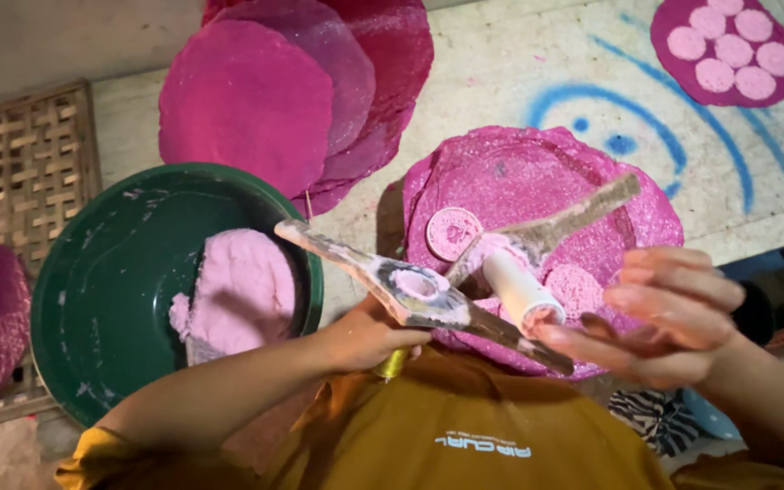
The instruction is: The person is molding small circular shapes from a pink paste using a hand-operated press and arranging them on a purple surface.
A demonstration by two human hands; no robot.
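Pink dough (pixel 242 290) sits in a green bowl (pixel 93 299), left of the hands. Head view only. Left hand (pixel 365 336) grips a wooden press (pixel 428 295) from below, fingers clamped on its lower arm; a round hole in it is packed with pink dough. Right hand (pixel 673 313) is blurred, fingers partly curled near the end of a white plunger (pixel 514 286); whether they are closed on it I cannot tell. Behind the press, pink sheets (pixel 537 181) carry pressed discs (pixel 453 232). More sheets (pixel 301 91) lie on the worktop (pixel 501 82). Step in hand looks like pressing a disc out; next move likely needs the plunger lined up with the hole.
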